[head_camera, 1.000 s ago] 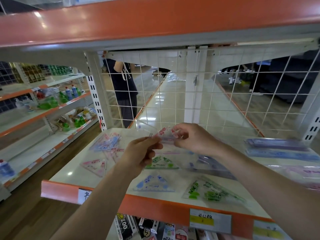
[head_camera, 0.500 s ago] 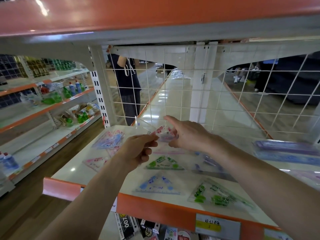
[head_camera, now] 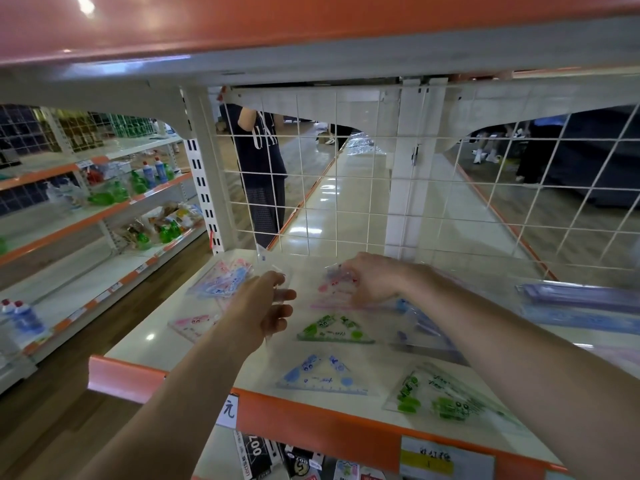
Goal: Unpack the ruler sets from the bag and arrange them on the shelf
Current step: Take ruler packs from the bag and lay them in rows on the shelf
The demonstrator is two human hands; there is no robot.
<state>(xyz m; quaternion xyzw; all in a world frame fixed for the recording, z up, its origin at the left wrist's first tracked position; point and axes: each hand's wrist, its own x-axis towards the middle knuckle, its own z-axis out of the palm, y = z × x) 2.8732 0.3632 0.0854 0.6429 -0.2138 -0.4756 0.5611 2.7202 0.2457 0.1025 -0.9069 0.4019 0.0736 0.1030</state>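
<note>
My right hand (head_camera: 372,280) pinches a pink triangle ruler set (head_camera: 334,289) low over the white shelf (head_camera: 166,327), just behind a green set (head_camera: 332,329). My left hand (head_camera: 273,306) is a little apart to the left, fingers curled on a thin clear plastic bag (head_camera: 273,266) that is hard to make out. Lying flat on the shelf are a blue set (head_camera: 322,375), a second green set (head_camera: 440,398), a pink set (head_camera: 194,323) and a pink-and-blue pile (head_camera: 225,278).
Long purple ruler packs (head_camera: 581,299) lie at the right. A wire grid (head_camera: 346,202) closes the shelf's back; an orange-edged shelf (head_camera: 311,26) hangs overhead. A person (head_camera: 259,168) stands behind the grid. Bottles fill shelves at left (head_camera: 138,181).
My hands have moved apart. The right hand has drawn the pink set away from the bag and lowered it toward the shelf; the left hand dropped slightly with the clear bag.
</note>
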